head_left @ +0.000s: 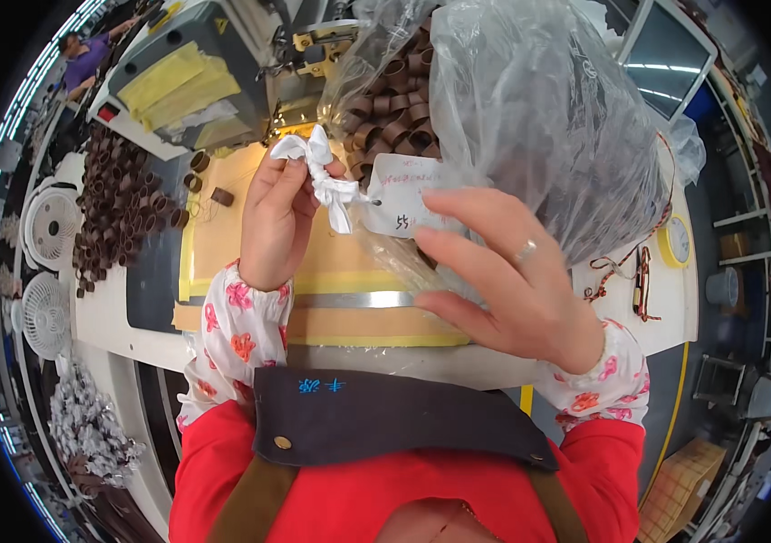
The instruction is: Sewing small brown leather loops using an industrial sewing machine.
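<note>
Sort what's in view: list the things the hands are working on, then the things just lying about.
In hand:
- white cloth tie, pinched by the left hand
- paper tag on that tie
- clear plastic bag of brown rings, against the right hand

Lying about:
- loose brown rings piled at left
- two white fans
- yellow tape measure
- orange cord

A heap of short brown tubes [118, 213] lies on the counter [114, 312] toward its left edge, with three loose ones [197, 172] just beside a tan mat [340, 271] edged in yellow. Two white fans [48, 271] sit past the left edge. At the right edge lie a yellow round clock [675, 242] and a braided cord [625, 267]. A monitor [666, 54] stands at the far right corner.
</note>
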`<state>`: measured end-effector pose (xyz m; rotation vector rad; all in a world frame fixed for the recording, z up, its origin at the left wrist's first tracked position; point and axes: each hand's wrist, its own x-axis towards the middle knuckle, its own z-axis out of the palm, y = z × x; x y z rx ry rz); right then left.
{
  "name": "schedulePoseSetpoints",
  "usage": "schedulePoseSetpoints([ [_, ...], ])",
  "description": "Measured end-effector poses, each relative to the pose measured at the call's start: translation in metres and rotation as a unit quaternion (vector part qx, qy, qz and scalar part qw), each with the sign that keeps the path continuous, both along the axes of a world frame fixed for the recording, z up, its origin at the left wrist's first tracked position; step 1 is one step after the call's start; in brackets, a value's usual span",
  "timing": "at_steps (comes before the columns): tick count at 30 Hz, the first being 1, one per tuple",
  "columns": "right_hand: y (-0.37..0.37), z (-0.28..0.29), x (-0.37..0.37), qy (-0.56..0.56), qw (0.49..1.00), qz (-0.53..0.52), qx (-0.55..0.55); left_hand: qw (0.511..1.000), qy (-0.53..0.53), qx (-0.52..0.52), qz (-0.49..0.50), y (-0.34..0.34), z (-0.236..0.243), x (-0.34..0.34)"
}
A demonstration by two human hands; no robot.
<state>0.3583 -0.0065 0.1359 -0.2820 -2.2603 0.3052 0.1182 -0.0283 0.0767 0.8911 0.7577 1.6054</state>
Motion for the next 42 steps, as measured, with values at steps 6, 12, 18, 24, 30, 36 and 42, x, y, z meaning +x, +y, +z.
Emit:
schedulePoseSetpoints([
  [6,0.016,-0.031,-0.018,-0.101,0.983,-0.155,0.009,0.998,-0.061,-0.026,0.021,0.002,-0.013,-0.017],
  [12,0.019,-0.055,-0.017,-0.130,0.976,-0.177,0.010,0.992,-0.083,-0.086,0.029,-0.002,-0.041,-0.021],
  [18,0.019,-0.070,-0.015,-0.132,0.971,-0.194,0.034,0.983,0.079,-0.132,0.102,-0.016,-0.045,-0.002],
  [24,0.018,-0.068,-0.015,-0.151,0.965,-0.208,0.051,0.942,0.303,-0.120,0.086,-0.035,-0.049,-0.003],
  [30,0.019,-0.071,-0.015,-0.155,0.963,-0.212,0.058,0.840,0.520,0.099,0.118,-0.037,-0.044,-0.013],
  [36,0.023,-0.071,-0.015,-0.092,0.975,-0.200,0.042,0.745,0.654,0.128,0.032,-0.038,-0.043,0.001],
  [42,0.026,-0.075,-0.015,-0.074,0.975,-0.193,0.077,0.706,0.705,0.069,0.001,-0.041,-0.047,0.003],
])
